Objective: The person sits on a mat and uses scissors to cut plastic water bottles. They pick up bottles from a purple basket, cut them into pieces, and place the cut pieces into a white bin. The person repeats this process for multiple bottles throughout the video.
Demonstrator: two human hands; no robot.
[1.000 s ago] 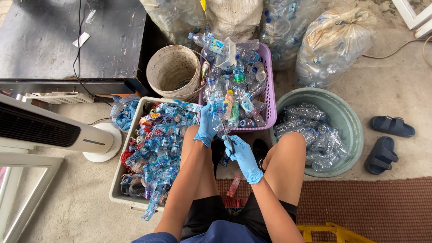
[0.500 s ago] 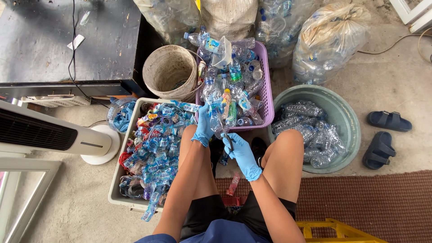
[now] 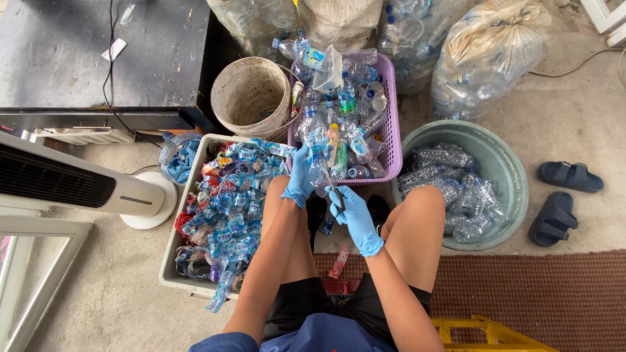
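Item: clear plastic bottle [image 3: 319,171], held at the near edge of the purple basket [image 3: 392,124], above the person's knees.

Left hand [image 3: 300,177], blue-gloved: closed around the bottle's body.

Right hand [image 3: 353,215], blue-gloved: clenched on a thin dark-handled blade [image 3: 332,186], its tip against the bottle; exact kind of blade could not be told.

Adjacent: grey tub of stripped labels [image 3: 171,261] at left; green basin of bare bottles [image 3: 515,176] at right; bucket [image 3: 251,91] beyond.

Risks, as judged: blade pointed toward the gripping hand, so a slip on smooth plastic could cut glove or bare thigh; crumpling bottle could loosen the grip.
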